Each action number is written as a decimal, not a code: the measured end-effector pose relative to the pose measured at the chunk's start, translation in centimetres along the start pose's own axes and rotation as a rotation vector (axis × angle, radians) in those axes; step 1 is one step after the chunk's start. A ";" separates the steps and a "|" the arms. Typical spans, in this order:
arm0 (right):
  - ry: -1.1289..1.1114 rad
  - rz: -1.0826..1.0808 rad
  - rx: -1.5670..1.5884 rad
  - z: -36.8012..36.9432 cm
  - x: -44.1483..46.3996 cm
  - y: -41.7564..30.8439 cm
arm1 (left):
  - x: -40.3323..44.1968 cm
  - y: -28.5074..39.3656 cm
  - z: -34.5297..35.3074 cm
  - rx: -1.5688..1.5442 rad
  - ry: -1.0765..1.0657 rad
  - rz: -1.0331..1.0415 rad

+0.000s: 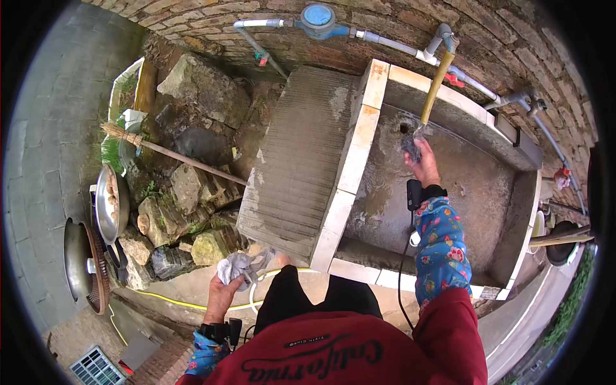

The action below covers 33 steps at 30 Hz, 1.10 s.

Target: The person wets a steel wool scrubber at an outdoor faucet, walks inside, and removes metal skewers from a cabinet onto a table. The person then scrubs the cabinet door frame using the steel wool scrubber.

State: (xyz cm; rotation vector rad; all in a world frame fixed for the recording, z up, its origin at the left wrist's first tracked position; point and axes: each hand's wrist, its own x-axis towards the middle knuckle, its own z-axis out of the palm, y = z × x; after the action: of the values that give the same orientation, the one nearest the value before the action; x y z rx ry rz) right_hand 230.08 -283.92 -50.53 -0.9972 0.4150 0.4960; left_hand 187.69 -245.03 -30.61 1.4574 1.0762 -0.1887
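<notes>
1 crumpled pale-grey cloth (242,265) is gripped by the curled left hand (223,294), left of the basin, and 1 dark-grey wad (410,150) is pinched by the right hand (426,167), arm outstretched, under 1 yellowish tube (437,88) inside 1 white-tiled concrete basin (350,159).

red top (391,337) marked with black "California" lettering (312,363) | blue floral sleeve covers (443,250) worn beyond red top's sleeves | black wrist devices (414,194) strapped on, cabled | black trousers (351,298) worn below red top
</notes>
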 end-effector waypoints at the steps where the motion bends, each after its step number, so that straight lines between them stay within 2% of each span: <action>1: 0.049 -0.005 -0.016 -0.1 0.5 0.0 | 0.0 -0.1 -0.2 -0.004 0.002 0.007; 2: 0.099 -0.008 -0.032 -0.2 1.1 0.0 | -0.1 -0.2 -0.4 0.016 0.006 -0.008; 6: 0.025 0.025 -0.076 -0.6 2.0 0.2 | -0.3 -1.0 -1.1 0.025 0.024 -0.001; 8: -0.048 0.074 0.107 -0.7 1.6 0.1 | -0.5 -0.6 -0.9 0.015 0.027 0.003; 11: -0.010 0.074 0.239 3.5 -1.7 -1.3 | -0.6 -0.4 -0.9 -0.003 0.038 0.012; 15: -0.060 0.029 0.256 4.0 -0.8 -1.3 | -0.7 -0.3 -1.0 -0.006 0.047 0.015; 17: 0.082 0.080 0.124 3.9 1.6 -0.9 | -0.7 -0.4 -1.1 -0.001 0.046 0.009; 18: 0.081 0.080 0.124 3.7 2.7 -0.7 | -0.7 -0.5 -1.1 0.006 0.043 0.001; 20: 0.062 0.076 -0.088 3.5 4.5 -0.3 | -0.7 -0.2 -0.7 0.025 0.043 0.009; 24: 0.114 -0.044 0.011 2.8 3.6 -0.7 | -0.9 0.3 -0.2 0.020 0.031 0.020; 26: 0.083 -0.052 -0.005 2.0 3.4 -1.0 | -0.6 0.1 -0.2 0.011 0.030 0.020; 29: -0.004 0.003 0.157 2.0 2.6 -1.7 | -0.5 -0.5 -0.1 0.005 0.029 0.013; 32: 0.109 0.067 0.067 1.8 2.4 -1.8 | -0.4 -0.5 -0.1 0.031 0.018 0.006; 33: 0.054 0.068 -0.058 1.8 2.0 -2.1 | -0.5 -0.3 -0.1 0.041 0.020 0.009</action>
State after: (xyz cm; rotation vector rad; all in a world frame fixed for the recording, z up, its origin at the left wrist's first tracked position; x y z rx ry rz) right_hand 233.09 -282.91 -49.26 -1.0571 0.4865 0.5461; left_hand 187.16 -245.26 -30.46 1.5033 1.0874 -0.1905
